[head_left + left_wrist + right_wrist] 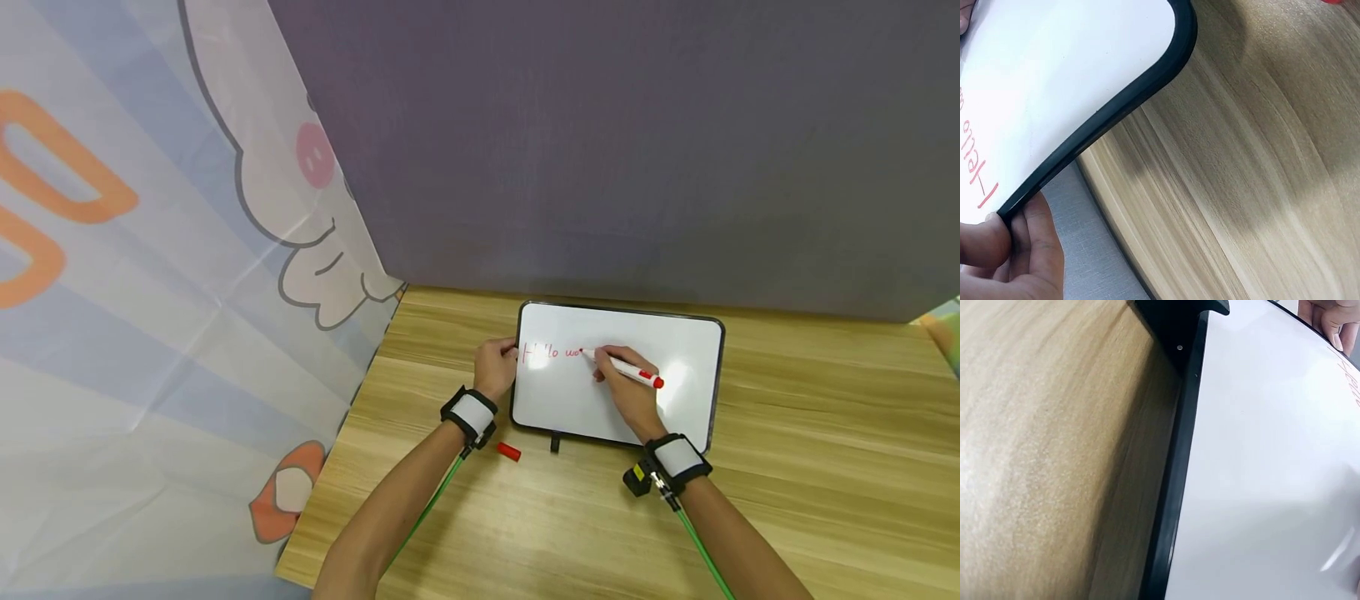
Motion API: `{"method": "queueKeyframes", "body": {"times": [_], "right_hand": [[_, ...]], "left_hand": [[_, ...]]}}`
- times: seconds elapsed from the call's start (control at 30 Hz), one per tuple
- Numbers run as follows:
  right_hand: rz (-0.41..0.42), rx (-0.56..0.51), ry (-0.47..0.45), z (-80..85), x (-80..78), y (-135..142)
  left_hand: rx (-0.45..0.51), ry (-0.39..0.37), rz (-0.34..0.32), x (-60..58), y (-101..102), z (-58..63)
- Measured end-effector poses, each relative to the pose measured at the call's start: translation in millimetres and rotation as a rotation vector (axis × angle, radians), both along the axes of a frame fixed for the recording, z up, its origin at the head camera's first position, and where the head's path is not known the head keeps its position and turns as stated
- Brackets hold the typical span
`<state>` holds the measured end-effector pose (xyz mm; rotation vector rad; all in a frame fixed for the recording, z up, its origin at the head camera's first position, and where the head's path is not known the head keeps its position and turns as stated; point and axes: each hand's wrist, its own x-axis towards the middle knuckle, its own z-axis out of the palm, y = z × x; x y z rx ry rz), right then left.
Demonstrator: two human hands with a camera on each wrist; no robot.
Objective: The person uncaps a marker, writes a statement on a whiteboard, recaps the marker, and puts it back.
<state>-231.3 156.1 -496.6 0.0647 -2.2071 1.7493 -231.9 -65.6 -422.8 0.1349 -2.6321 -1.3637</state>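
Observation:
A small whiteboard (562,398) with a black frame (1100,119) stands on the wooden table. Red handwriting (572,352) reading "Hello wo" runs across its upper left part. My left hand (495,368) pinches the board's left edge, thumb on the front and fingers behind, as the left wrist view shows. In my right hand (633,402) is a white marker (628,368) with a red end, gripped like a pen. Its red tip meets the board at the last letter. The right wrist view shows the board's lower edge, while the marker is out of that view.
A red marker cap (508,452) lies on the table (825,433) below the board's lower left corner. A black foot (555,444) juts from the board's lower edge. Behind the table rises a grey panel (600,150); a printed cartoon sheet (187,350) hangs at the left.

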Motion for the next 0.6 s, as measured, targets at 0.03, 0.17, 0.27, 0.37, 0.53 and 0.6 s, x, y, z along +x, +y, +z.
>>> {"method": "queueKeyframes", "body": {"times": [0.03, 0.17, 0.27, 0.37, 0.53, 0.6], "right_hand": [[0.002, -0.006, 0.000, 0.9, 0.5, -0.2], [0.008, -0.015, -0.004, 2.0, 1.7, -0.2], [0.021, 0.005, -0.015, 9.2, 5.1, -1.3], [0.048, 0.015, -0.050, 33.8, 15.2, -6.0], [0.063, 0.014, -0.122, 73.3, 31.1, -14.2], [0.056, 0.009, -0.117, 70.1, 29.7, -13.3]], "left_hand": [[0.000, 0.000, 0.001, 0.1, 0.0, 0.0], [0.002, -0.001, 0.003, 0.4, 0.2, 0.2], [0.007, -0.008, 0.004, 0.4, 0.3, 0.7], [0.007, -0.010, -0.001, 0.3, 0.0, 1.2], [0.005, -0.011, -0.007, -0.1, -0.6, 0.4], [0.005, -0.014, -0.006, -0.2, -0.6, 0.3]]}}
